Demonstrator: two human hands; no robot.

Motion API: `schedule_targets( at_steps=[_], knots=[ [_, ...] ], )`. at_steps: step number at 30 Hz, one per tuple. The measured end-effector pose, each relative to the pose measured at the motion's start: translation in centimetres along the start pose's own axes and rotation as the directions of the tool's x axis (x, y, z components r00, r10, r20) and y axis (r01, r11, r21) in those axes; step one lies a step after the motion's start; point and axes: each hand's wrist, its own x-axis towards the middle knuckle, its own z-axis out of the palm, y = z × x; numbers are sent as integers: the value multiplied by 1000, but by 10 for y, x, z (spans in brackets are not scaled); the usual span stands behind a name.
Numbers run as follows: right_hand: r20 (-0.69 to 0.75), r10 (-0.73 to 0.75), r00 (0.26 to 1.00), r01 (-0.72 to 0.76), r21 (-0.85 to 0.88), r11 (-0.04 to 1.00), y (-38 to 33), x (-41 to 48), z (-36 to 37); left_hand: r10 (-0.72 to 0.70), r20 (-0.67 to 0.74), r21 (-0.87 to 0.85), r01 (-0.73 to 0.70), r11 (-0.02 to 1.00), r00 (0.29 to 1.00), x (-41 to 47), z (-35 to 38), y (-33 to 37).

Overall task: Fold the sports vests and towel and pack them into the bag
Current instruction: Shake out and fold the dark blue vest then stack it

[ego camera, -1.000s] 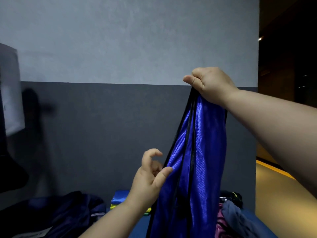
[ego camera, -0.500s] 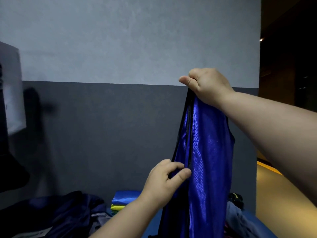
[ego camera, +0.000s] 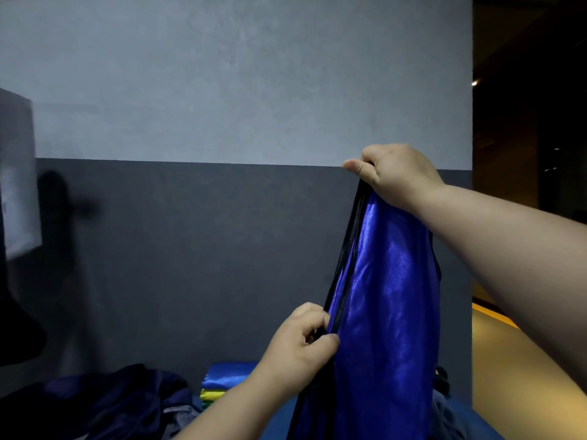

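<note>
straightening step: right hand [ego camera: 397, 176] clenches the blue vest [ego camera: 387, 312] top; left hand [ego camera: 301, 341] pinches its black edge; next, align for folding.

No words, numbers or brand names could be read anywhere. The pale sheet [ego camera: 17, 173] at the left edge of the frame was too blurry to show any writing.

The lone head view looks forward from close behind the raised hands, facing a two-tone wall [ego camera: 222, 154].
</note>
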Motion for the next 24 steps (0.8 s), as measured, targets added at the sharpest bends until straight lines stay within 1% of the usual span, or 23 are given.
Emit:
schedule_targets(
  at_steps=[2, 4, 7, 9, 11, 17, 22, 24],
  knots=[
    [6, 11, 1000, -11, -8, 1000, 1, -1, 2, 11, 23, 34, -12, 999, 1000, -1, -1, 0],
    [16, 22, 1000, -22, -9, 1000, 0, -1, 2, -13, 74, 85, 7, 996, 997, 0, -1, 0],
    [39, 23, 999, -22, -23, 999, -5, -1, 3, -99, 134, 205, 71, 976, 986, 2, 0, 3],
    [47, 20, 999, -18, -39, 999, -7, 0, 4, -150, 137, 264, 110, 958, 979, 4, 2, 5],
    [48, 16, 999, -14, -53, 999, -9, 1, 5, -159, 101, 288, 124, 949, 982, 6, 5, 4],
    [53, 16, 998, -13, -56, 998, -16, 4, 4, -155, -42, 269, 161, 950, 987, 17, 14, 4],
    [50, 17, 999, -14, -52, 999, -21, 4, 2, -73, -182, 253, 119, 960, 981, 27, 18, 12],
    [54, 10, 999, -7, -56, 998, -20, 4, 2, -45, -200, 233, 92, 968, 979, 30, 18, 15]
  ],
)
